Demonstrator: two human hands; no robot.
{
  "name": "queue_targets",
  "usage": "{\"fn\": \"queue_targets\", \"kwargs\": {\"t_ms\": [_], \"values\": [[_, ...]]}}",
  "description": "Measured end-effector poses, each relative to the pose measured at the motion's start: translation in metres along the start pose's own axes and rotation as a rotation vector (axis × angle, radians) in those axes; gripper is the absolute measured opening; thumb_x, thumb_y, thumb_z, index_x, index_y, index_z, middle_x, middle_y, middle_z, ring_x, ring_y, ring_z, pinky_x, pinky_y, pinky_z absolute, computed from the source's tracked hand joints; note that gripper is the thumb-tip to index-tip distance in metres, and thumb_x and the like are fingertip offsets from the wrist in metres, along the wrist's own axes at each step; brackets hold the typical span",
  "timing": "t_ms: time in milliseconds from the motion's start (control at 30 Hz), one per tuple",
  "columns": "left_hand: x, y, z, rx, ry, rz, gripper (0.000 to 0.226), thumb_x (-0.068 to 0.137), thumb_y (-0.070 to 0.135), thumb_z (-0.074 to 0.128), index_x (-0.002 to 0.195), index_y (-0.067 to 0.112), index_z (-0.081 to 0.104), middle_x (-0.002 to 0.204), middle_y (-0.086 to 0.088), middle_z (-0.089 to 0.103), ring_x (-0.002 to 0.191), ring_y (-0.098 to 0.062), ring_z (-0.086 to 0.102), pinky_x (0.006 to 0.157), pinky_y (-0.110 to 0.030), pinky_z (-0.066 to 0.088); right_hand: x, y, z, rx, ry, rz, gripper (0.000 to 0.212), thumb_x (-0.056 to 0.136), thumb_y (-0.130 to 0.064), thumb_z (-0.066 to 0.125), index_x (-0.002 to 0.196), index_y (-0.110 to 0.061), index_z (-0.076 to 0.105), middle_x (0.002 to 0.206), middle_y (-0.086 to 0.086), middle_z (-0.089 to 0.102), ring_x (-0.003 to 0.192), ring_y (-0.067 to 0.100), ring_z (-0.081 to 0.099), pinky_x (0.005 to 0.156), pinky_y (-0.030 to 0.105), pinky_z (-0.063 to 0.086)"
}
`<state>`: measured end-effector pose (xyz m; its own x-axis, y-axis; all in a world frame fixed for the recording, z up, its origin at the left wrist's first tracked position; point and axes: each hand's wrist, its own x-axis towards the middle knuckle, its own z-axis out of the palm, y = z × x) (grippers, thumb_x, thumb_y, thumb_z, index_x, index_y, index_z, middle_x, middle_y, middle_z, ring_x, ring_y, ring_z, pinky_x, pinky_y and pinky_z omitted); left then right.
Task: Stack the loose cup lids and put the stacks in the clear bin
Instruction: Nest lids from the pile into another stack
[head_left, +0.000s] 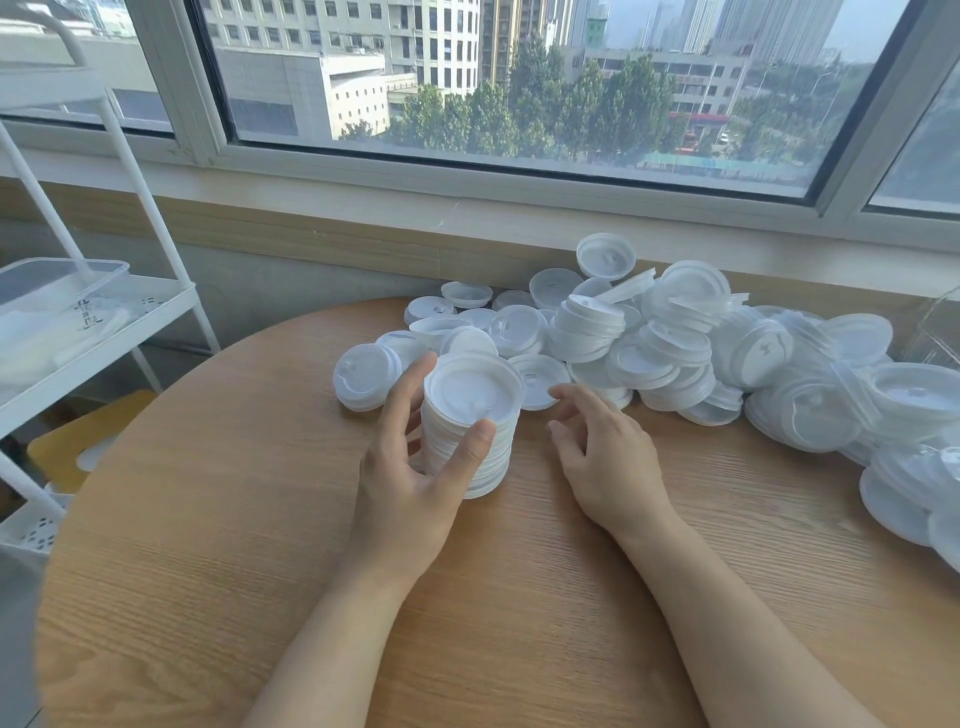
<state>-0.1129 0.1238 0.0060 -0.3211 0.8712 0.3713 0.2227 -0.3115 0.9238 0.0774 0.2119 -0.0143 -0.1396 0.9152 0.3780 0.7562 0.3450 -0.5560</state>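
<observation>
A tall stack of white cup lids (480, 410) stands upright on the round wooden table (260, 519). My left hand (415, 467) grips the stack, thumb on its near side and fingers round its left side. Just to the right of the stack, my right hand (602, 452) hovers with loosely curled fingers and holds nothing. A big heap of loose white lids (675, 353) spreads across the far and right side of the table. The clear bin (57, 291) sits on a white cart at the left.
The white metal cart (130, 322) stands left of the table. A yellow stool (72, 441) shows below it. A window sill and wall run behind the heap. A clear plastic object (935, 322) sits at the far right edge.
</observation>
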Motion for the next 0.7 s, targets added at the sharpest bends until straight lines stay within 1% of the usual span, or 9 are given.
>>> {"fn": "queue_targets", "kwargs": {"t_ms": [100,167,267,300,367,433,500,567,700], "values": [[0.000,0.000,0.000,0.000,-0.016,-0.003,0.074,0.083,0.055,0.079,0.150,0.042,0.049,0.138,0.032,0.059,0.128,0.009,0.056,0.099,-0.008,0.045,0.000,0.000,0.001,-0.006,0.017,0.009,0.032,0.098,-0.024,0.066,0.130,-0.032,0.064,0.103,-0.020,0.070,0.089,0.004,0.060,0.078,0.029,0.040],[0.000,0.000,0.000,-0.002,-0.015,-0.006,0.074,0.082,0.054,0.078,0.150,0.042,0.049,0.138,0.031,0.059,0.128,0.008,0.056,0.097,-0.007,0.045,0.000,0.000,-0.001,0.021,0.068,0.015,0.029,0.097,-0.023,0.068,0.124,-0.032,0.067,0.097,-0.021,0.071,0.083,0.002,0.061,0.078,0.030,0.044],[0.000,0.000,0.000,-0.007,-0.023,-0.007,0.072,0.084,0.049,0.080,0.149,0.042,0.050,0.138,0.029,0.061,0.128,0.006,0.057,0.096,-0.007,0.044,-0.001,-0.004,-0.006,0.106,0.207,0.005,0.018,0.096,-0.023,0.072,0.112,-0.030,0.072,0.089,-0.021,0.071,0.076,0.003,0.065,0.077,0.032,0.051],[0.000,-0.001,0.000,-0.009,-0.026,-0.008,0.072,0.085,0.050,0.082,0.149,0.042,0.050,0.138,0.028,0.062,0.128,0.006,0.057,0.096,-0.006,0.044,-0.002,-0.006,-0.009,0.128,0.260,-0.006,0.013,0.097,-0.025,0.072,0.109,-0.029,0.073,0.088,-0.020,0.071,0.075,0.003,0.065,0.075,0.031,0.050],[0.001,-0.002,0.000,-0.010,-0.029,-0.011,0.073,0.083,0.052,0.080,0.149,0.043,0.050,0.139,0.026,0.062,0.129,0.005,0.057,0.096,-0.006,0.044,-0.004,-0.012,-0.015,0.154,0.362,-0.037,0.008,0.099,-0.027,0.071,0.106,-0.028,0.074,0.087,-0.019,0.070,0.073,0.005,0.063,0.071,0.027,0.048],[0.001,-0.002,0.000,-0.001,-0.033,-0.012,0.074,0.082,0.054,0.078,0.149,0.044,0.049,0.140,0.027,0.061,0.129,0.005,0.057,0.098,-0.008,0.045,-0.007,-0.017,-0.019,0.172,0.436,-0.081,0.009,0.102,-0.028,0.068,0.106,-0.024,0.075,0.090,-0.017,0.069,0.075,0.009,0.061,0.069,0.027,0.048],[0.001,-0.001,0.000,0.007,-0.039,-0.012,0.074,0.083,0.056,0.080,0.149,0.045,0.049,0.139,0.027,0.060,0.130,0.006,0.056,0.099,-0.009,0.045,-0.009,-0.022,-0.021,0.180,0.489,-0.152,0.013,0.104,-0.027,0.064,0.106,-0.020,0.074,0.092,-0.013,0.068,0.073,0.011,0.060,0.068,0.030,0.049],[0.000,-0.001,0.000,0.001,-0.045,-0.014,0.074,0.085,0.052,0.082,0.150,0.043,0.048,0.139,0.028,0.060,0.130,0.007,0.055,0.097,-0.006,0.044,-0.012,-0.027,-0.022,0.171,0.519,-0.261,0.014,0.105,-0.022,0.062,0.107,-0.015,0.074,0.091,-0.008,0.067,0.071,0.012,0.058,0.067,0.034,0.050],[-0.002,0.001,0.000,0.011,-0.064,-0.012,0.074,0.087,0.046,0.078,0.153,0.044,0.044,0.139,0.032,0.058,0.131,0.010,0.052,0.094,-0.003,0.043,-0.016,-0.035,-0.022,0.105,0.511,-0.529,0.014,0.104,-0.012,0.064,0.106,-0.007,0.076,0.092,-0.001,0.070,0.070,0.019,0.061,0.063,0.042,0.051]]}}
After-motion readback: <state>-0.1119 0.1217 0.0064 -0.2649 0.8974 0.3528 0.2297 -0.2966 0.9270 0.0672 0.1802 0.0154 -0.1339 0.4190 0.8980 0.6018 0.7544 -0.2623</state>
